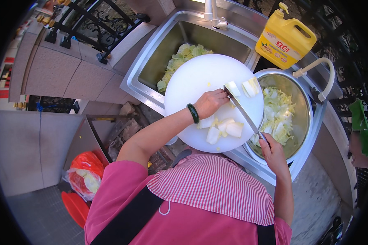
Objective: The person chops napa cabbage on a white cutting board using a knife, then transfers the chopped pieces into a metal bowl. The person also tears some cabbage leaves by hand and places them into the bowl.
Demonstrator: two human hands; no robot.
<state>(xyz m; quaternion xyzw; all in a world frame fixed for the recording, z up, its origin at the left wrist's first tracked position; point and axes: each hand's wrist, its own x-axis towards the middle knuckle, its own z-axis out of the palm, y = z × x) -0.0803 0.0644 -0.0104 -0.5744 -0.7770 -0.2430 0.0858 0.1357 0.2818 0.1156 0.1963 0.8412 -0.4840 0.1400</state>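
Note:
A round white cutting board (196, 76) spans the sink rim. My right hand (274, 153) grips the handle of a kitchen knife (243, 114), whose blade slants across the board, far end up and left. Curled beside that far end is my left hand (213, 102), a dark green bangle on its wrist; its fingertips are hidden, so I cannot tell whether they hold anything. Two cut pieces of napa cabbage (250, 87) lie just right of the blade. Several pale cabbage chunks (225, 128) rest nearer my body, below the left hand.
Cut leaves (190, 53) sit in the rectangular steel sink (147, 65) behind the board. More cabbage (277, 113) fills a round steel basin (305, 134) at right. A yellow detergent jug (286, 39) and a curved faucet (329, 70) stand beyond; a red bag (87, 165) lies lower left.

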